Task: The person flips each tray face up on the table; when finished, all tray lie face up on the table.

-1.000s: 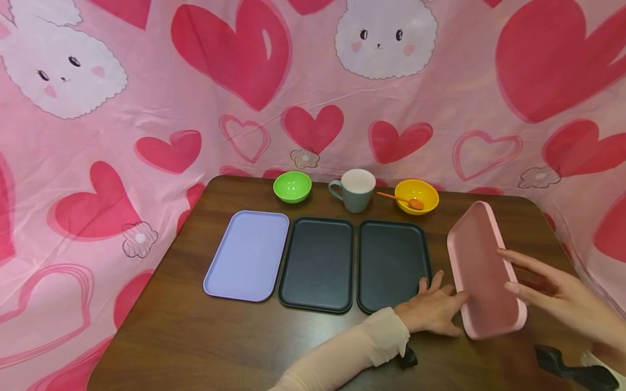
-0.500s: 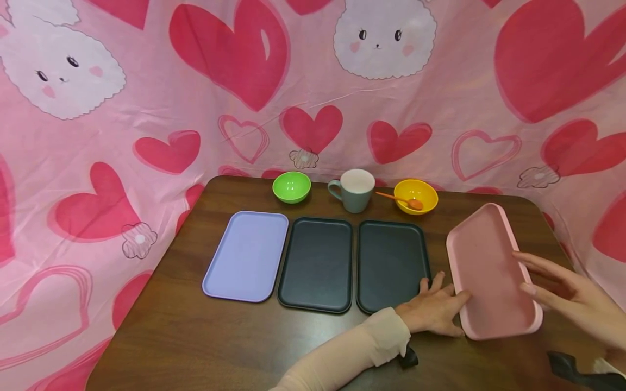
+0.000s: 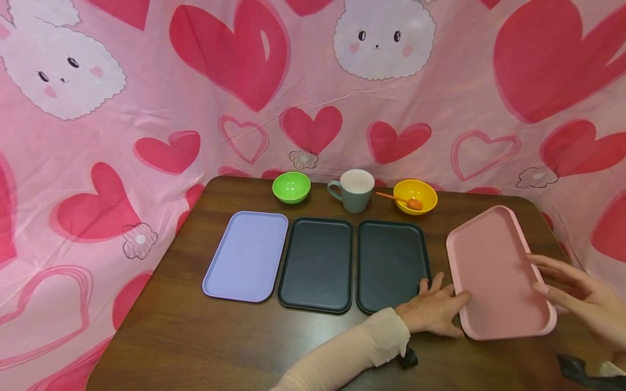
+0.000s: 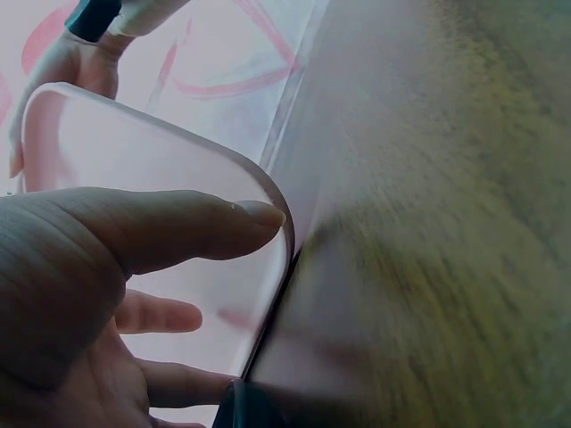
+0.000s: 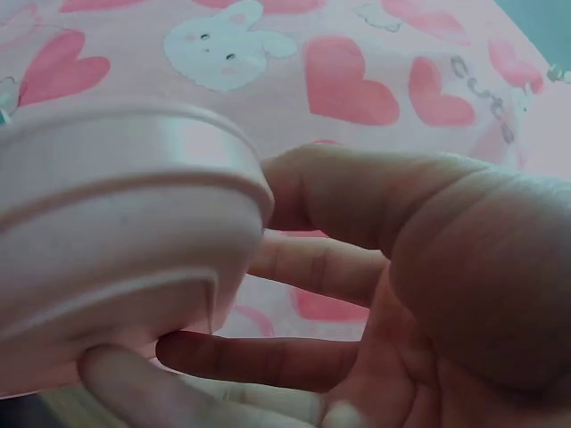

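A pink rectangular tray leans at the right of the table, its left edge low and its right edge raised. My right hand grips that raised edge; in the right wrist view the thumb lies at the rim and fingers reach under the tray's underside. Beside the low edge is my left hand, fingers spread, one fingertip over the pink rim and others at the right-hand black tray. The left wrist view has the left thumb in front of the pink tray's corner.
A lavender tray and another black tray lie to the left in the same row. Behind stand a green bowl, a grey-green mug and a yellow bowl with an orange spoon. A patterned pink cloth hangs behind the table.
The pink tray's right edge has swung outward and down to the right, so the tray lies flatter. My right hand has moved right with it; the left hand has stayed nearly still.
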